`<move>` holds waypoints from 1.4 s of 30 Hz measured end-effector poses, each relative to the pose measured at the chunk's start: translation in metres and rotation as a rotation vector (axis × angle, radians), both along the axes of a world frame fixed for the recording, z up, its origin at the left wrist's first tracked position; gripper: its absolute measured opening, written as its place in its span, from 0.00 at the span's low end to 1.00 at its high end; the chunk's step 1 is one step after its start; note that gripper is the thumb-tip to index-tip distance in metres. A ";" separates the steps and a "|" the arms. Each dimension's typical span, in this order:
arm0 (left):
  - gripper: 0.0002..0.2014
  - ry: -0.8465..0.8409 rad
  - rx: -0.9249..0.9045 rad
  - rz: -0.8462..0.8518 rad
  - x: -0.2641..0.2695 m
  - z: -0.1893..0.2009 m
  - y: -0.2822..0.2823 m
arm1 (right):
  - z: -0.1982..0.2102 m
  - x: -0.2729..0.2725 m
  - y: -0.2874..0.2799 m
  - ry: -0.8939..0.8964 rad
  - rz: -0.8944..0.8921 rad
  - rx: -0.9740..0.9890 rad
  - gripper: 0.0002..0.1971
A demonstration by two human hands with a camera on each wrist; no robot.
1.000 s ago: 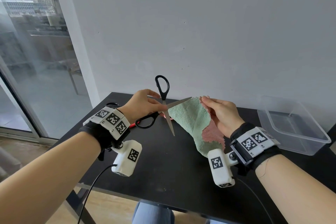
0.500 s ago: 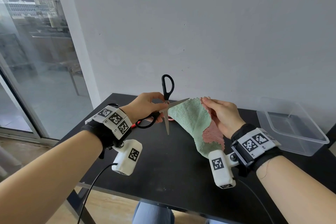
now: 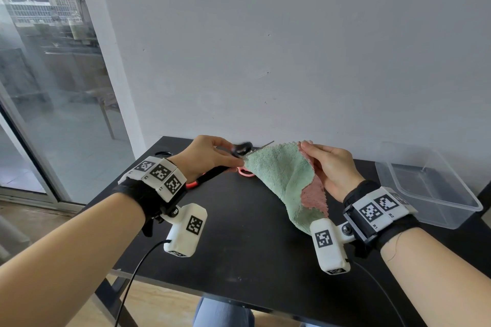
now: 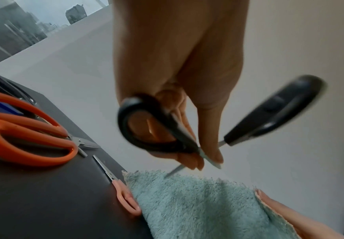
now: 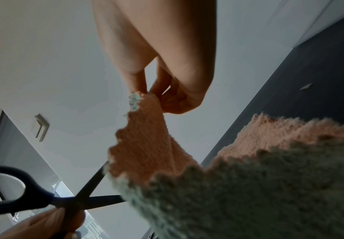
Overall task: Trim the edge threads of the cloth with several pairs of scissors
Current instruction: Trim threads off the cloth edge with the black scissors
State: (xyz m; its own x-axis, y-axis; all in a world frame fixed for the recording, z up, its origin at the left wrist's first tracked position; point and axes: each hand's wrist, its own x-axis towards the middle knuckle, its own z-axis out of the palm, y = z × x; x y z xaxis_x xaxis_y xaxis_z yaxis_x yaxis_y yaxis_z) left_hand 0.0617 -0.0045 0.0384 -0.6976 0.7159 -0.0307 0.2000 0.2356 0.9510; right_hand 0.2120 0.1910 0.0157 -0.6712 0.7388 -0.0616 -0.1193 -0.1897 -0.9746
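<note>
My left hand (image 3: 212, 156) grips the black-handled scissors (image 3: 242, 149) close to the pivot, fingers curled round one loop (image 4: 146, 127); the other loop (image 4: 279, 110) is blurred. Their blades (image 5: 97, 182) stand spread at the top left edge of the cloth (image 3: 281, 175), which is green with a pink underside (image 3: 314, 194). My right hand (image 3: 329, 167) pinches the cloth's upper corner (image 5: 146, 98) and holds it up above the black table (image 3: 239, 233). The rest of the cloth hangs down past my right wrist.
Orange-handled scissors (image 4: 27, 135) and small pink-handled scissors (image 4: 123, 195) lie on the table under my left hand. A black and red handle (image 3: 204, 180) lies there too. A clear plastic bin (image 3: 430, 191) stands at the right. The wall is just behind the table.
The left hand has moved right, to the cloth. The scissors have tipped from upright to lying along the cloth's top edge. The right hand and the cloth have held still.
</note>
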 end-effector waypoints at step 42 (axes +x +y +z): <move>0.09 0.142 -0.018 -0.121 0.016 0.004 0.017 | 0.000 -0.023 -0.048 0.136 0.279 -0.166 0.11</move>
